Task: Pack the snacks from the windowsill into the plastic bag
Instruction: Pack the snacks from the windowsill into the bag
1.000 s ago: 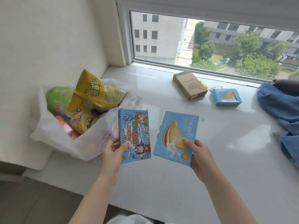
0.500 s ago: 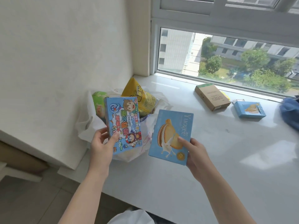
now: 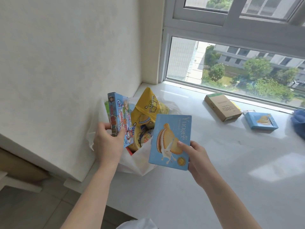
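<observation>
Left hand (image 3: 108, 142) has swung the cartoon box (image 3: 120, 119) edge-on over the plastic bag (image 3: 137, 162), fingers pinching it; insertion appears imminent. Right hand (image 3: 196, 158) grips the biscuit box (image 3: 170, 141) just right of the bag; two boxes (image 3: 222, 107) wait far right on the windowsill (image 3: 214, 171).

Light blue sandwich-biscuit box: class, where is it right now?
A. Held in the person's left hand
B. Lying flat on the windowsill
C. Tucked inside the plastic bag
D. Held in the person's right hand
D. The right hand grips the light blue sandwich-biscuit box by its lower corner, raised beside the plastic bag; the left hand holds the cartoon box.
</observation>
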